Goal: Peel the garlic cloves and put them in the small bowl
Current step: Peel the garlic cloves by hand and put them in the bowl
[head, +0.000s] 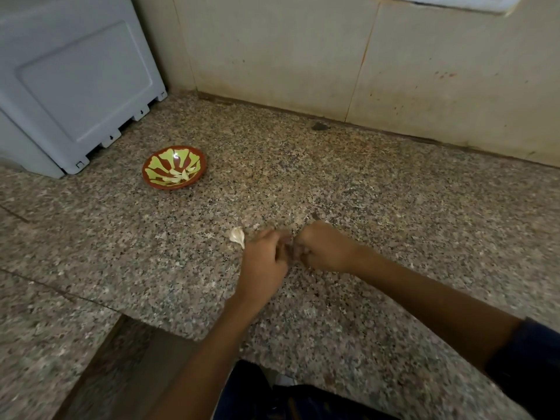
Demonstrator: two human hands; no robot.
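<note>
Your left hand point(264, 258) and right hand point(322, 250) met near the speckled granite counter's point(394, 207) front edge, fingers curled together, probably peeling a hidden clove; the red-and-green small bowl point(174, 171) waited toward the back-left corner

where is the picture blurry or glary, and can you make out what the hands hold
Head view: the left hand and right hand are motion-smeared where the fingers meet, so whatever sits in their grip cannot be told; a small glare spot sits in the bowl; the loose garlic clove is fairly sharp; wide-angle bending at the edges.
</note>
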